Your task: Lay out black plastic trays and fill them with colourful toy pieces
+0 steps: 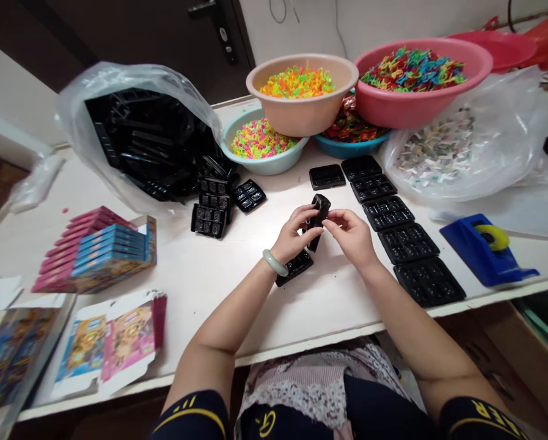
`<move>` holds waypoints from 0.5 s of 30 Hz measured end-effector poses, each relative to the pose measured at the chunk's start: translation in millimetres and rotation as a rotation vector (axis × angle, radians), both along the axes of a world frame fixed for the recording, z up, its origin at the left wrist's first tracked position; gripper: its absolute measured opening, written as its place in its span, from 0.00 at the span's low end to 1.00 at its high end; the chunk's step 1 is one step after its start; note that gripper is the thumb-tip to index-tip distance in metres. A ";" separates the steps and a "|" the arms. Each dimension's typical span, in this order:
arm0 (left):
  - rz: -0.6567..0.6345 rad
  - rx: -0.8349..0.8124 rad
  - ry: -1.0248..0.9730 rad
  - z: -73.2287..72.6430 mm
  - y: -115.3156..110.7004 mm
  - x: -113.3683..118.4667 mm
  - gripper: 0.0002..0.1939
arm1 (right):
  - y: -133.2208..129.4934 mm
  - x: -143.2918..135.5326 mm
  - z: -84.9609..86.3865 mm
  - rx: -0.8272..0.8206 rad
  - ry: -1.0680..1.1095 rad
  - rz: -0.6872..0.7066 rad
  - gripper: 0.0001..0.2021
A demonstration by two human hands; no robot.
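A: From the fingers first: gripping what?

B: Grips a black tray (321, 206) with the left hand (296, 237), thumb and fingers clamped on it. Holds it tipped up on edge, above the table (342, 305).

A: And with the right hand (351, 237)?

B: Brings thumb and fingertips close together at the tray's right edge. Cannot tell if pinching it.

A: Right below the tray?

B: Partly under the left hand, a second tray (296, 267), flat. Around the left wrist, a pale bangle (275, 263).

A: To the right of the tray?

B: A row of black trays (409, 242), then a blue tape dispenser (470, 250).

A: Beyond the tray?

B: Just past it, a lone tray (327, 177). Farther back, a peach bowl (301, 113) and, to the right, a pink bowl (415, 102), both full of small colourful pieces (299, 82).

A: And left of the tray?

B: Nearest, some piled trays (211, 211); then an open plastic bag (74, 131) full of more. Farthest left, nearer the body, pink and blue boxes (94, 256) and printed cartons (129, 339).
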State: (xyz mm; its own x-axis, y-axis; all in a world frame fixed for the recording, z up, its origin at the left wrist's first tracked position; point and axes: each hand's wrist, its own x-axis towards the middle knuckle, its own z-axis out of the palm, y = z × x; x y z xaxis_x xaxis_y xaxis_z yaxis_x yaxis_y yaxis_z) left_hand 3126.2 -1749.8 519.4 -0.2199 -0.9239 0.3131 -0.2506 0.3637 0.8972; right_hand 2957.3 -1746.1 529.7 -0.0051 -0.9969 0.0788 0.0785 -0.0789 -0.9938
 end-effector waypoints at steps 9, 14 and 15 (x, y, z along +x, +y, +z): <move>0.017 -0.132 -0.192 -11.8 11.7 -13.2 0.18 | 15.6 -4.2 -14.7 0.219 -0.106 0.047 0.12; -0.066 0.044 -0.071 -0.5 14.1 -16.5 0.15 | 14.5 2.2 -16.2 0.294 -0.327 0.029 0.18; -0.085 0.075 -0.040 2.1 13.3 -15.7 0.15 | 14.7 3.3 -16.1 0.303 -0.362 0.027 0.19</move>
